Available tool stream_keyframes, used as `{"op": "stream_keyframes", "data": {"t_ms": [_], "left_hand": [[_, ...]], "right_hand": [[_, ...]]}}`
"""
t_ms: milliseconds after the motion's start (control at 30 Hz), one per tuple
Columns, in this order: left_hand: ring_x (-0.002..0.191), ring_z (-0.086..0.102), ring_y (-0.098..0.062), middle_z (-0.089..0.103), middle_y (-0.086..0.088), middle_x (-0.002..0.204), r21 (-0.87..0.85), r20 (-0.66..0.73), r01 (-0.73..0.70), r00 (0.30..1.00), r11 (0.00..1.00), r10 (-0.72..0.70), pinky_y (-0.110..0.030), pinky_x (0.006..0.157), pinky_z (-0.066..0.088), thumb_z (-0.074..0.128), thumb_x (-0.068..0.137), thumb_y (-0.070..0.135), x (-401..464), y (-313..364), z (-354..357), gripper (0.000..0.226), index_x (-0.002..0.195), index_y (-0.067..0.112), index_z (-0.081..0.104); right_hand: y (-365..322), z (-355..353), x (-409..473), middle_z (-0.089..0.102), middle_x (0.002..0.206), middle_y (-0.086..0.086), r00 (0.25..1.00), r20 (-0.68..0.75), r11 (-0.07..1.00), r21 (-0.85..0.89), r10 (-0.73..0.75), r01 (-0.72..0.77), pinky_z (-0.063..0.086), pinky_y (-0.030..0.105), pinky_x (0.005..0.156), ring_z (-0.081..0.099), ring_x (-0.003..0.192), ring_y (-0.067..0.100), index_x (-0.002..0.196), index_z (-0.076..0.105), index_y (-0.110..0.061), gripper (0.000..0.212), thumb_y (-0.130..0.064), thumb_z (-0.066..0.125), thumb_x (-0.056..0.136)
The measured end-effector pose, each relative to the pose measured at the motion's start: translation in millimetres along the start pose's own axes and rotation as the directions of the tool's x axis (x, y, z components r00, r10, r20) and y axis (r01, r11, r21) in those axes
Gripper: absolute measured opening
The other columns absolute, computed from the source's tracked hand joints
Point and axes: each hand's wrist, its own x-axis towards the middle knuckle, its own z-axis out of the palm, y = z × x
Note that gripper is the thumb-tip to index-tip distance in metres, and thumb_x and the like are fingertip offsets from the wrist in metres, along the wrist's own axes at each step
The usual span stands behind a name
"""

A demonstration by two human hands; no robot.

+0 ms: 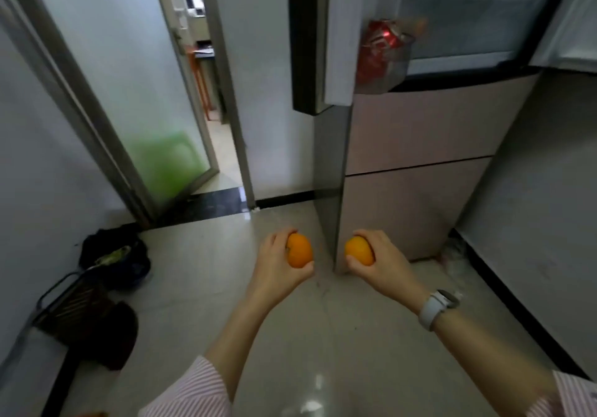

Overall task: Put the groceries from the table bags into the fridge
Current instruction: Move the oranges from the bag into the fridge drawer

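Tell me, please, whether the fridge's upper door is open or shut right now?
Open. The upper door is swung out leftward, exposing the fridge interior shelves.

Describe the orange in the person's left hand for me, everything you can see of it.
The orange in the left hand is a round, bright orange fruit with smooth, unpeeled skin and a small dark stem spot on its left side. The left hand grips it, fingers curled over its top and thumb under it, so its left part is covered. It is held in the air above the pale tiled floor, in front of the fridge's lower corner, apart from the second orange in the other hand.
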Motion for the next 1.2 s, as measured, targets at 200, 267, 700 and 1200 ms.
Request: {"op": "stream_keyframes", "data": {"t_ms": [200, 267, 700, 1200], "left_hand": [[0.114, 0.042, -0.022, 0.04, -0.006, 0.127, 0.0, 0.206, -0.224, 0.954, 0.975, 0.219, -0.027, 0.085, 0.038, 0.073, 0.072, 0.029, 106, 78, 105, 0.07, 0.132, 0.022, 0.039], [0.113, 0.043, -0.023, 0.041, -0.006, 0.127, -0.018, 0.253, -0.295, 0.923, 0.955, 0.29, -0.031, 0.088, 0.041, 0.073, 0.071, 0.03, 146, 105, 138, 0.07, 0.132, 0.022, 0.039], [0.116, 0.042, -0.023, 0.041, -0.005, 0.128, -0.178, 0.047, -0.535, 0.834, 0.826, 0.55, -0.03, 0.091, 0.037, 0.073, 0.071, 0.029, 422, 322, 217, 0.069, 0.131, 0.022, 0.04], [0.103, 0.05, -0.016, 0.05, -0.002, 0.121, 0.042, -0.215, -0.671, 0.717, 0.74, 0.663, -0.027, 0.082, 0.04, 0.077, 0.07, 0.031, 683, 511, 173, 0.063, 0.124, 0.022, 0.046]], "right_hand": [[89, -86, 23, 0.042, 0.127, 0.0, 0.966, -0.182, 0.983, 0.002, 0.183, -0.186, 0.047, 0.035, 0.085, 0.053, 0.104, 0.022, 0.128, 0.04, -0.026, 0.053, -0.039, 0.062, 0.082], [115, -118, 45, 0.042, 0.128, 0.0, 0.949, -0.221, 0.972, -0.016, 0.226, -0.236, 0.048, 0.041, 0.086, 0.053, 0.105, 0.024, 0.129, 0.04, -0.026, 0.054, -0.041, 0.061, 0.082], [195, -344, 267, 0.046, 0.126, 0.005, 0.828, -0.549, 0.982, -0.062, 0.115, -0.178, 0.041, 0.032, 0.087, 0.051, 0.106, 0.023, 0.128, 0.045, -0.019, 0.054, -0.032, 0.066, 0.079], [202, -581, 542, 0.045, 0.133, 0.005, 0.789, -0.508, 0.935, -0.253, -0.346, 0.248, 0.041, 0.032, 0.092, 0.048, 0.11, 0.018, 0.132, 0.038, -0.018, 0.062, -0.036, 0.066, 0.08]]}}
